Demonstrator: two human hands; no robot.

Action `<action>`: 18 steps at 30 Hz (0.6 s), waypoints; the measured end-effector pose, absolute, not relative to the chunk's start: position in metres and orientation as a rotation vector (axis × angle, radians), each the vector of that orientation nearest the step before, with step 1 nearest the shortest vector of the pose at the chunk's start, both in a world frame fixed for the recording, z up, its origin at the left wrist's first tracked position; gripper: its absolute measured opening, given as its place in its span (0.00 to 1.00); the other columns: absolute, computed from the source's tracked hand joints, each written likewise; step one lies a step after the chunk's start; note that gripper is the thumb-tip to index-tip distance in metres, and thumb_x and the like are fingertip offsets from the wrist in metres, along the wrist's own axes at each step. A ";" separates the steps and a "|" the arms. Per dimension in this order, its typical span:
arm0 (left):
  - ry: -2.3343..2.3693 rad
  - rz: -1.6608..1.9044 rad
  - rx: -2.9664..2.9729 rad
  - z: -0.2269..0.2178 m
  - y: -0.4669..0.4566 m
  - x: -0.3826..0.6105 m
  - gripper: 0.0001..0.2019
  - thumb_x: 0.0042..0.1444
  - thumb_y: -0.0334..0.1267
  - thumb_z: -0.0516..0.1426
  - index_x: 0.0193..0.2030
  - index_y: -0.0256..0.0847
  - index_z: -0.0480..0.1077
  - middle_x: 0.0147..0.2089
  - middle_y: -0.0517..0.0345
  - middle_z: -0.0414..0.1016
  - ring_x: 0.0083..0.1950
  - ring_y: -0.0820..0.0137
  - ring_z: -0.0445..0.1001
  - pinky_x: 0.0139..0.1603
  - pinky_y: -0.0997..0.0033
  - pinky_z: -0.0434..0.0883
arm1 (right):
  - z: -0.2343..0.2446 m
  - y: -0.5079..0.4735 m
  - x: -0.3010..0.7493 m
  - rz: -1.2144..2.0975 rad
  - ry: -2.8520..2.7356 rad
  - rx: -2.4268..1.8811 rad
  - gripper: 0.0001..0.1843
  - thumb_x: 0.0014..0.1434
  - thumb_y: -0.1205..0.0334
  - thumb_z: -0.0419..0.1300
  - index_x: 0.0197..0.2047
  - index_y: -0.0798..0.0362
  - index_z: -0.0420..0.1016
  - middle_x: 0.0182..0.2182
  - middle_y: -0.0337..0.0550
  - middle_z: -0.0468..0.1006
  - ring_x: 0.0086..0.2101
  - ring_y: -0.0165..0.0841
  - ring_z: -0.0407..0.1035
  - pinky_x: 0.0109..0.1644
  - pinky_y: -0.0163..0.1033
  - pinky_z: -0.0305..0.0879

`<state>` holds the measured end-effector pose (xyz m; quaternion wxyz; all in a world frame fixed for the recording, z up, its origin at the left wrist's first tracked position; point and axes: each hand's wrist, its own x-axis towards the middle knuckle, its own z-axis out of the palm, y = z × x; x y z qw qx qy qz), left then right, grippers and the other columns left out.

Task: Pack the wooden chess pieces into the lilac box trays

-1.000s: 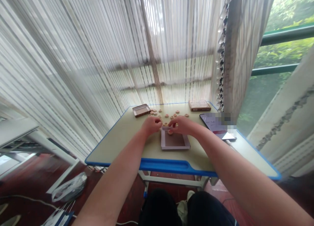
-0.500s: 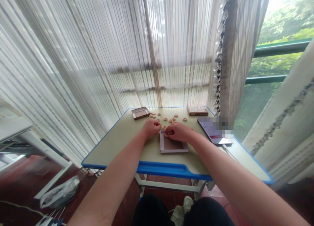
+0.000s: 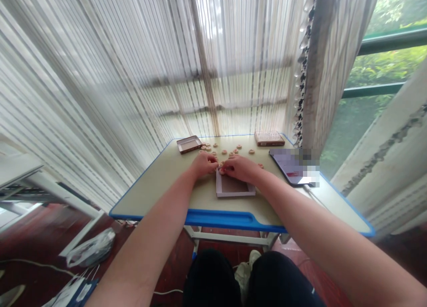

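My right hand (image 3: 238, 167) is over the far left corner of a shallow open box (image 3: 236, 194), fingers pinched on a round wooden chess piece (image 3: 222, 171) at the box's edge. Just left of that corner, my left hand (image 3: 204, 164) has its fingers drawn together. Whatever lies between its fingertips is too small to make out. Beyond the hands, several more pale chess pieces (image 3: 239, 146) are scattered on the table. A few lie close to the fingers and are partly hidden by them.
A brown box lid or tray (image 3: 189, 144) lies at the table's back left. At the back right is a closed flat box (image 3: 269, 138). A tablet (image 3: 288, 167) with a cable rests on the right. The table (image 3: 150, 182) has a blue rim; a curtain hangs behind it.
My right hand has shifted slightly toward the box's far left corner, with a chess piece at its fingertips. The left hand stays close by. The whole view has tilted down a little.
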<state>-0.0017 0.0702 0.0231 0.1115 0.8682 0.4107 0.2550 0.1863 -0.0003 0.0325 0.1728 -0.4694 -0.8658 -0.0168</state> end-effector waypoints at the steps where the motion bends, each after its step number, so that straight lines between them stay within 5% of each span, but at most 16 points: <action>1: 1.211 0.748 2.528 0.022 0.071 -0.002 0.09 0.44 0.37 0.56 0.25 0.35 0.76 0.22 0.61 0.70 0.27 0.74 0.65 0.30 0.75 0.60 | 0.032 0.000 0.187 -0.054 -2.449 -1.349 0.13 0.58 0.55 0.55 0.40 0.48 0.78 0.36 0.44 0.78 0.38 0.34 0.68 0.42 0.35 0.59; 18: 1.251 0.740 2.502 0.020 0.067 0.002 0.09 0.44 0.38 0.55 0.19 0.35 0.70 0.18 0.64 0.63 0.25 0.76 0.62 0.27 0.76 0.56 | 0.044 -0.009 0.183 -0.101 -2.382 -1.539 0.19 0.57 0.44 0.52 0.41 0.44 0.77 0.38 0.43 0.78 0.40 0.37 0.69 0.39 0.36 0.59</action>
